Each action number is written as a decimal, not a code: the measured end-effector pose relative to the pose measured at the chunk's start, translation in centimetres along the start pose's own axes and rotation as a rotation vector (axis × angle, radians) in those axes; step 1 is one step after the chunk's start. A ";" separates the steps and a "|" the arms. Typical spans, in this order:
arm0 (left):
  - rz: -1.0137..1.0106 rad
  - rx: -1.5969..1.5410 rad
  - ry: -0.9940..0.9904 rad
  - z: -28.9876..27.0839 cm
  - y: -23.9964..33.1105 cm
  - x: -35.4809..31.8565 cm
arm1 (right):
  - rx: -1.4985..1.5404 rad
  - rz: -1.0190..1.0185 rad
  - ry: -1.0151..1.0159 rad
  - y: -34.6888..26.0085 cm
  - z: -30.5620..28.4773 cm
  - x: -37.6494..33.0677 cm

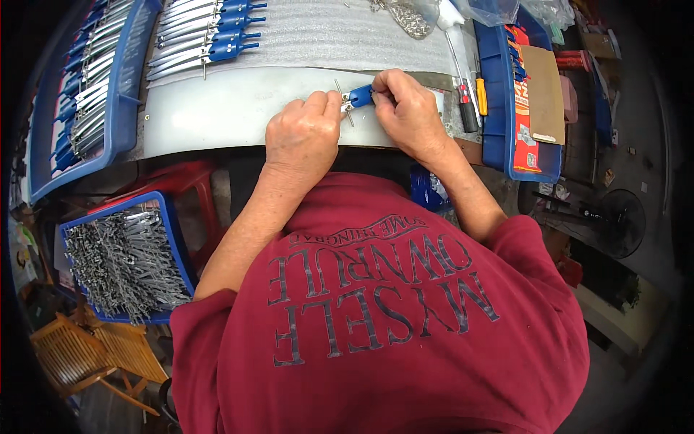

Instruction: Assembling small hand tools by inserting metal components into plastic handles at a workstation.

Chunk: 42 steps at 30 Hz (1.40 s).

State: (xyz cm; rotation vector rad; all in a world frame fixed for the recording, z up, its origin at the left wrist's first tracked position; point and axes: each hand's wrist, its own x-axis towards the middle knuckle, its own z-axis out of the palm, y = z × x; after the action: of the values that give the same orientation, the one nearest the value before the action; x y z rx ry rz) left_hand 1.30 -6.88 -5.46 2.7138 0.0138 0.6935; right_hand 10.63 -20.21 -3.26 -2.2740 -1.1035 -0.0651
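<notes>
Near the top middle of the frame, both hands meet over the white tabletop (217, 116). The left hand (302, 137) pinches a thin metal pin (343, 101) with its fingertips. The right hand (408, 108) is closed around a small blue clip (359, 95), which peeks out between the two hands. The pin and the clip touch each other right there.

The parts are tiny and the hands hide most of them, so I cannot tell how far the pin sits in the clip.

What could go wrong, I think: the pin could slip from the fingertips and roll off the near edge of the tabletop, down toward the blue bin (173, 239) of grey metal pieces at the lower left. There it would be hard to find. Pushing at a slant could bend the pin or make it jam. A sharp end could poke a finger if the hands squeeze too hard.

Finished pieces (210, 36) lie in a neat row at the upper left. A bump from an elbow could knock them out of line. The screwdrivers (470, 94) at the upper right lie close to the right hand and could get nudged too.
</notes>
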 end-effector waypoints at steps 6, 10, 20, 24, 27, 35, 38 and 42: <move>0.006 0.003 0.007 0.0 0.0 0.1 | -0.024 -0.046 0.039 -0.1 0.6 -0.2; 0.009 -0.001 0.013 0.0 0.0 0.1 | -0.026 -0.033 0.016 -0.3 0.1 -0.1; 0.002 -0.008 0.026 0.1 0.1 0.1 | -0.020 0.107 -0.007 -0.8 0.0 -0.2; 0.009 -0.003 0.030 0.2 0.0 -0.1 | 0.012 0.000 -0.062 0.0 -0.6 0.4; -0.011 0.001 0.021 0.3 0.0 0.0 | 0.042 0.047 -0.133 -0.2 -0.6 0.8; -0.006 -0.005 0.036 0.2 0.0 0.0 | 0.042 0.057 -0.099 -0.2 -0.7 0.6; -0.017 -0.007 0.030 0.2 0.1 0.1 | 0.012 0.116 -0.058 -0.5 -0.3 0.5; -0.015 -0.014 0.028 0.3 0.0 0.1 | -0.022 0.058 -0.037 -0.6 -0.4 0.1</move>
State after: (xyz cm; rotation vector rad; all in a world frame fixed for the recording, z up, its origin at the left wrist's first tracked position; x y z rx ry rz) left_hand 1.50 -6.97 -5.66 2.6878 0.0364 0.7249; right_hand 10.32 -20.09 -2.61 -2.3340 -1.0602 -0.0116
